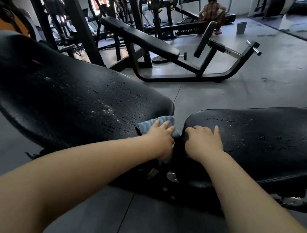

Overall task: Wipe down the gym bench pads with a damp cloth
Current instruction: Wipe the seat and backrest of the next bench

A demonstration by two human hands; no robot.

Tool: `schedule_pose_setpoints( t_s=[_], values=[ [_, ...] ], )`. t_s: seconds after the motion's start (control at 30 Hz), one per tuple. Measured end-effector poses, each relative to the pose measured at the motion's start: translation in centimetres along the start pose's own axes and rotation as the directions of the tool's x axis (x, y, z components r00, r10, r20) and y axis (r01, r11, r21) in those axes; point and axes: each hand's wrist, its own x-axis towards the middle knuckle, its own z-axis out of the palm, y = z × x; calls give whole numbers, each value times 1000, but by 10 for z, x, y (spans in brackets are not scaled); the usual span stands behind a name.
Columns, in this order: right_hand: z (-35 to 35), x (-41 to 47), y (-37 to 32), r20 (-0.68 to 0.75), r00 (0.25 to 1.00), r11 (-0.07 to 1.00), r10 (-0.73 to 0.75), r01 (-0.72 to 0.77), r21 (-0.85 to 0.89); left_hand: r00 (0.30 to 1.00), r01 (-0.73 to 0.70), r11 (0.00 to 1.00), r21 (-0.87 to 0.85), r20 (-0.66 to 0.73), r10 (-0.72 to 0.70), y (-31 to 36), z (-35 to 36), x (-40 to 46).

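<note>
A black gym bench fills the middle of the head view: a long back pad [68, 95] on the left and a seat pad [257, 139] on the right, both speckled with water drops. A narrow gap separates them. My left hand [161, 139] presses a blue patterned cloth [159, 121] flat against the back pad's end, next to the gap. My right hand [203, 141] rests on the seat pad's near-left corner, fingers curled over its edge toward the gap.
The bench's metal hinge and frame [171, 176] show below the gap. Another black incline bench [142, 36] on a curved frame stands behind on the grey floor. A person [213, 12] crouches at the far back beside a grey container [241, 27]. Racks stand at the left.
</note>
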Motion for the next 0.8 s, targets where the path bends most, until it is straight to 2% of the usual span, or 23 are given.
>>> schedule_pose_setpoints(
  t_s=[0.13, 0.33, 0.53, 0.7, 0.8],
  values=[
    [-1, -7, -1, 18, 998, 998, -61, 62, -30, 998, -41, 993, 107, 60, 35, 15, 11, -42],
    [4, -35, 3, 15, 988, 980, -153, 154, -129, 991, -131, 966, 223, 49, 123, 28, 31, -109],
    [6, -57, 6, 41, 978, 959, -205, 209, -190, 996, -92, 840, 535, 51, 77, 40, 40, -103],
    [9, -62, 6, 38, 979, 951, -202, 206, -233, 998, -29, 822, 569, 68, -12, 48, 36, -80],
    [10, -63, 8, 49, 980, 951, -194, 201, -236, 992, 6, 861, 508, 103, -67, 48, 27, -66]
  ],
)
